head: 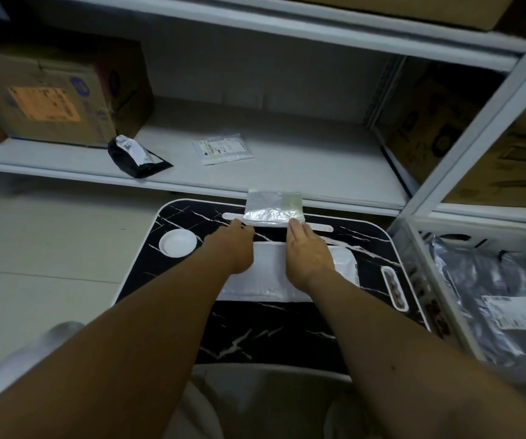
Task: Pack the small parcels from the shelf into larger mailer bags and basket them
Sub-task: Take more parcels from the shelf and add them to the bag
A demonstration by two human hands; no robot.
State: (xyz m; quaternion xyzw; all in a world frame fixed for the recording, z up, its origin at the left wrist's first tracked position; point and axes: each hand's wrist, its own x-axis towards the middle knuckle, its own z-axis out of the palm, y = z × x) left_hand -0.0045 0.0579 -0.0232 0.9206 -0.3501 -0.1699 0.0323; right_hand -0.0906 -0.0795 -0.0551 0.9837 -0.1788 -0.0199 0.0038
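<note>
A small silvery parcel sits at the far edge of the black marbled lap table, partly over the shelf lip. My left hand holds its left lower corner. My right hand holds its right lower corner, fingers stretched forward. Under both wrists lies a white mailer bag, flat on the table. Two more small parcels lie on the shelf: a black one at the left and a clear white one in the middle.
A white plastic basket at the right holds several grey mailer bags. A white round dish is set in the table's left side. Cardboard boxes stand on the shelf at left and right. Pale floor at the left.
</note>
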